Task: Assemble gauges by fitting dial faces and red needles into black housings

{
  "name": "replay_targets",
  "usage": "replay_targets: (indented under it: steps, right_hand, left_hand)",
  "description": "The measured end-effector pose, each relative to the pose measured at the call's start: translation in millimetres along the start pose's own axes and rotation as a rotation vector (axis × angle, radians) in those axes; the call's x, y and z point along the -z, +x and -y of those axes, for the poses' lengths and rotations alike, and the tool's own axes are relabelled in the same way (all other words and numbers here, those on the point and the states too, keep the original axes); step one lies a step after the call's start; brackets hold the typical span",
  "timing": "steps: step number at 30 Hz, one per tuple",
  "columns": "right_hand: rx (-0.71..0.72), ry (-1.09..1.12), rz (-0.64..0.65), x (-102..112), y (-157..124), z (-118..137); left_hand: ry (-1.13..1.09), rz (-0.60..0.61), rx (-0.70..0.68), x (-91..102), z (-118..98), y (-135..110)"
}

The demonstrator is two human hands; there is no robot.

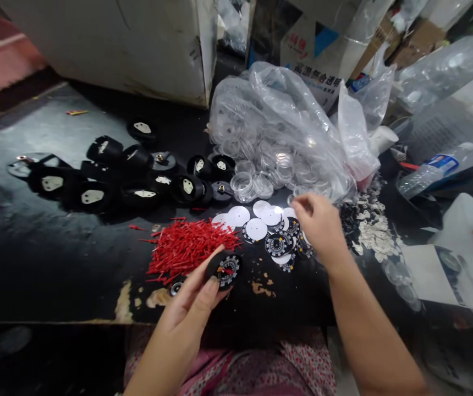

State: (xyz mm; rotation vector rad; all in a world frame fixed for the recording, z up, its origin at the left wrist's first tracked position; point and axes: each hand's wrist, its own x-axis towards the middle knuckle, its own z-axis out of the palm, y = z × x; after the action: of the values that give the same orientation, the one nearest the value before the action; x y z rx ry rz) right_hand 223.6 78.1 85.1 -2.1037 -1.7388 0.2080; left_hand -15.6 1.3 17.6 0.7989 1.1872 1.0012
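Note:
My left hand (pixel 193 311) is wrapped round a small black round gauge (pixel 225 270), its printed dial and red needle facing up. Just behind it lies a heap of red needles (pixel 187 247). At the front edge of the clear plastic discs (pixel 280 162), my right hand (pixel 321 225) is closed in a pinch. A clear disc edge (pixel 290 200) shows at its fingertips, partly hidden by the fingers. Below that hand are loose dial plates, some white side up (pixel 257 230), others with black printed faces (pixel 279 243).
Black round housings (pixel 92 195) stand grouped at the left back. A clear plastic bag (pixel 294 104) spills discs behind my right hand. Small pale metal plates (pixel 374 225) and a plastic bottle (pixel 434 168) lie to the right. A large pale box (pixel 137 49) stands behind.

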Motion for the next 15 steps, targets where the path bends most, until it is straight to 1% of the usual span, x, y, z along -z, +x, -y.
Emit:
replay_targets:
  steps: [1,3,5,6,8,10,12,13,15]
  right_hand:
    - [-0.022,-0.055,-0.031,-2,14,-14]
    - [-0.014,-0.105,-0.025,-5,35,-33]
    - [0.032,-0.094,0.010,-5,42,-40]
    - [0.057,-0.084,0.020,-4,40,-37]
    - [0.110,-0.039,0.044,-1,24,-23]
    - [0.195,0.085,0.112,-1,-3,-1]
    - [0.340,0.385,0.263,-4,-33,23]
    - [0.353,0.474,0.308,-6,-46,33]
    - [0.324,0.569,0.246,-10,-65,48]
  left_hand:
    - [-0.023,0.010,0.006,0.0,1,1]
    - [-0.056,0.047,0.044,-1.4,4,2]
    - [-0.112,0.046,0.073,-4.3,3,3]
    - [-0.155,0.032,0.093,-6.4,1,3]
    - [-0.277,-0.019,0.127,-11.9,-6,2]
    - [-0.427,-0.056,0.153,-18.3,-16,2]
    - [-0.561,-0.045,0.199,-23.9,-27,2]
    - [-0.609,-0.025,0.233,-25.7,-31,2]
    - [-0.656,-0.001,0.289,-27.1,-36,3]
